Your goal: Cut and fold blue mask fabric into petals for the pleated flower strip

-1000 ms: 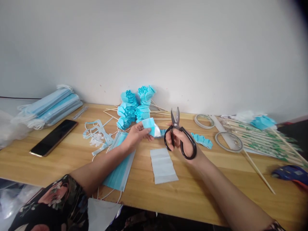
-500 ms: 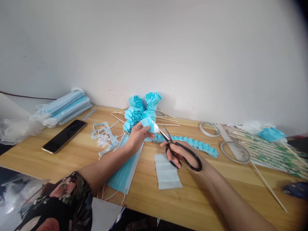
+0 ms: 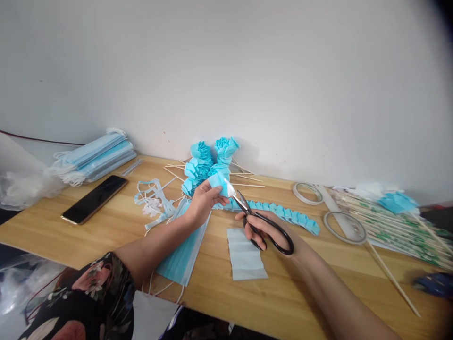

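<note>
My left hand point(image 3: 206, 200) pinches a small folded piece of light blue mask fabric point(image 3: 218, 182), its white edge facing right. In my right hand point(image 3: 264, 229) are black-handled scissors point(image 3: 284, 240), fingers through the loops. Their blades are slightly parted, with the tips at the white edge of the fabric; whether they touch it I cannot tell. Beneath the right hand lies a pale creased rectangle of fabric point(image 3: 245, 262). A blue face mask point(image 3: 187, 250) rests under my left forearm. Behind the scissors runs a ruffled blue strip point(image 3: 293, 216).
Blue fabric flowers point(image 3: 201, 167) on sticks lie at the back by the wall. To the left are stacked masks point(image 3: 95, 158), a phone point(image 3: 95, 199) and cut strips point(image 3: 154, 200). Two tape rolls point(image 3: 307, 192) and packed wooden sticks point(image 3: 385, 226) lie at the right.
The scissors have shifted slightly left and their blade tips are nearer the white edge of the folded fabric. My left hand keeps its hold almost unmoved.
</note>
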### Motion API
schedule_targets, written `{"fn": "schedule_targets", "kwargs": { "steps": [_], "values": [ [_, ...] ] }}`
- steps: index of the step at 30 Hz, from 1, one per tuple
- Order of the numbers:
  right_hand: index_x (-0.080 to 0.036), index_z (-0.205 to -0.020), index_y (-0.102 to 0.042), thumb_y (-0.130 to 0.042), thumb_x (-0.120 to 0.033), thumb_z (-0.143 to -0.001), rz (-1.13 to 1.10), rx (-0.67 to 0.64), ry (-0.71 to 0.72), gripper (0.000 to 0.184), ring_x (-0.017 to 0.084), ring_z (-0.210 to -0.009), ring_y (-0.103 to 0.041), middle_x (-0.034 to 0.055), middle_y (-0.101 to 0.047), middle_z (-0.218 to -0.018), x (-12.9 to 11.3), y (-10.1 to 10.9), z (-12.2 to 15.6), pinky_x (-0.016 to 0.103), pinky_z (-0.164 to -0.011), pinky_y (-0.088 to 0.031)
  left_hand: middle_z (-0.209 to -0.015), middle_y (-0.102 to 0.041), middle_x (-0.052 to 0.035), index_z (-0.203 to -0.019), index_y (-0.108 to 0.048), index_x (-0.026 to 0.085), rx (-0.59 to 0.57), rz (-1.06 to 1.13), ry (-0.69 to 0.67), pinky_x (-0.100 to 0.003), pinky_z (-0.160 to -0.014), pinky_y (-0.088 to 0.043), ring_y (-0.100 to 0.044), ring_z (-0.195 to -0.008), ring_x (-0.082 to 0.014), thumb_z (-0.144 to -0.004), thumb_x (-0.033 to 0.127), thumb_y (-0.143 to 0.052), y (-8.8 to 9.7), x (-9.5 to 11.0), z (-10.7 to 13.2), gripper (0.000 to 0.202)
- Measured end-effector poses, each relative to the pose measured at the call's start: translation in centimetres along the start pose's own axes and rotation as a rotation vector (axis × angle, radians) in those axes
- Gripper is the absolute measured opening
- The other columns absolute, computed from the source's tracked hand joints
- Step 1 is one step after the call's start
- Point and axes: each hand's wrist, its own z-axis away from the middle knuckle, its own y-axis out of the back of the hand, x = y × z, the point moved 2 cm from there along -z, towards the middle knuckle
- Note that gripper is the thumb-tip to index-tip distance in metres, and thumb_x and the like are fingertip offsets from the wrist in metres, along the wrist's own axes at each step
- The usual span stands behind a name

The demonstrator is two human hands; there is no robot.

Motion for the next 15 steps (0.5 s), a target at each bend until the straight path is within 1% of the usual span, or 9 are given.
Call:
{"fn": "schedule_targets", "kwargs": {
  "steps": [5, 11, 15],
  "values": [
    [-0.013, -0.112, -0.061, -0.053, -0.053, -0.092, 0.015, -0.006, 0.012, 0.045, 0.007, -0.043, -0.045, 0.0018, -0.062, -0.072, -0.12, -0.30, 0.02, 0.022, -0.042, -0.035, -0.063, -0.067, -0.0023, -0.083, -0.058, 0.013, -0.046, -0.098, 0.010, -0.026, -0.056, -0.052, -0.065, -0.053, -0.0155, -0.071, 0.035, -0.074, -0.24, -0.47, 0.11, 0.030],
    [-0.013, -0.113, -0.060, -0.052, -0.055, -0.091, 0.073, -0.025, 0.003, 0.048, 0.006, -0.042, -0.045, 0.0014, -0.062, -0.071, -0.16, -0.59, -0.20, 0.022, -0.042, -0.036, -0.070, -0.069, -0.0036, -0.085, -0.056, 0.013, -0.089, -0.145, -0.003, -0.027, -0.057, -0.053, -0.067, -0.058, -0.0167, -0.073, 0.038, -0.074, -0.30, -0.84, 0.29, 0.033],
    [-0.013, -0.112, -0.061, -0.052, -0.055, -0.091, 0.078, -0.024, -0.011, 0.048, 0.007, -0.042, -0.045, 0.0013, -0.062, -0.070, 0.09, -0.61, -0.33, 0.022, -0.042, -0.038, -0.074, -0.070, -0.0050, -0.086, -0.057, 0.013, -0.135, -0.146, 0.012, -0.029, -0.061, -0.054, -0.069, -0.063, -0.0179, -0.079, 0.043, -0.070, -0.45, -0.65, 0.50, 0.033]
  ]
}}
